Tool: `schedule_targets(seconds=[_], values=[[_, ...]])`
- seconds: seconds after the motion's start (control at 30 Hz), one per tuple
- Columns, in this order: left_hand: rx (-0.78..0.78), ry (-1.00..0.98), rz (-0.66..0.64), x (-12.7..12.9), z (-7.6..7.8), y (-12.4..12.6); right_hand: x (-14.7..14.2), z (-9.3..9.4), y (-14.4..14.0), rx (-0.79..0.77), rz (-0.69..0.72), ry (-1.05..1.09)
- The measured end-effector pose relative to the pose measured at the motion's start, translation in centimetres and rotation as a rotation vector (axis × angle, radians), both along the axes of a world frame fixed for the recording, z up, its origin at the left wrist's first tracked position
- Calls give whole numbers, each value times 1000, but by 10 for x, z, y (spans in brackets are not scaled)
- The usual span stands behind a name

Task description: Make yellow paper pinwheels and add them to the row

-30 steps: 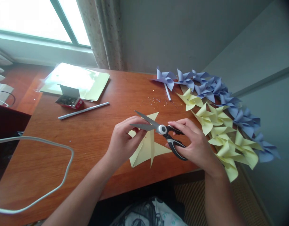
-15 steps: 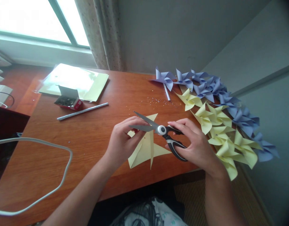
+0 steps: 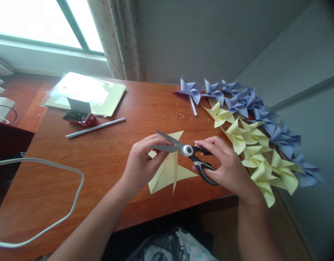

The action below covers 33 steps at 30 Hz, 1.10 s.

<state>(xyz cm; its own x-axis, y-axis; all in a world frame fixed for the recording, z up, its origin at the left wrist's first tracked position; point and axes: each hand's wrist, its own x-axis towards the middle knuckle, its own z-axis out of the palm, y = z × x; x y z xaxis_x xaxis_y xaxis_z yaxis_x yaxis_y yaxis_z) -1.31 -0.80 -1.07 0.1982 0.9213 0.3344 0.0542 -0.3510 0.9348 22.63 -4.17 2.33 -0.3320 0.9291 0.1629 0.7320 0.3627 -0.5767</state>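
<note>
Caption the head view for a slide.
Right hand works open scissors into yellow paper held by left hand.

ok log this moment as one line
left hand: holds yellow paper | right hand: grips scissors, blades open at paper | beside: yellow pinwheels, blue pinwheels

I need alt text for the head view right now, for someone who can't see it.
The right hand holds open scissors over a folded yellow paper that the left hand steadies on a wooden desk. Yellow pinwheels and blue pinwheels lie along the desk's right side; a small box and a white stick lie at left.
</note>
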Motion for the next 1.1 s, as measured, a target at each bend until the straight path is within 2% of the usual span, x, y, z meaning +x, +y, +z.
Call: schedule_targets(seconds=[0.27,0.4,0.53,0.67,0.73,0.9,1.0,1.1], values=[[13,89,35,-1,2,-1,2,-2,1,6,-12,2],[-8,113,48,-1,2,-2,0,-5,0,-28,-50,75],[-50,73,66,1,2,-2,-3,-14,3,-86,-177,248],[-98,39,85,1,3,-3,0,-34,10,-199,-349,455],[-113,30,102,0,2,-2,5,-46,12,-250,-400,494],[-154,22,119,-1,2,-3,18,-68,10,-220,-465,364],[-183,7,118,-1,2,-3,23,-72,6,-94,-534,138],[-195,-17,116,-1,2,-3,26,-72,4,65,-531,-65]])
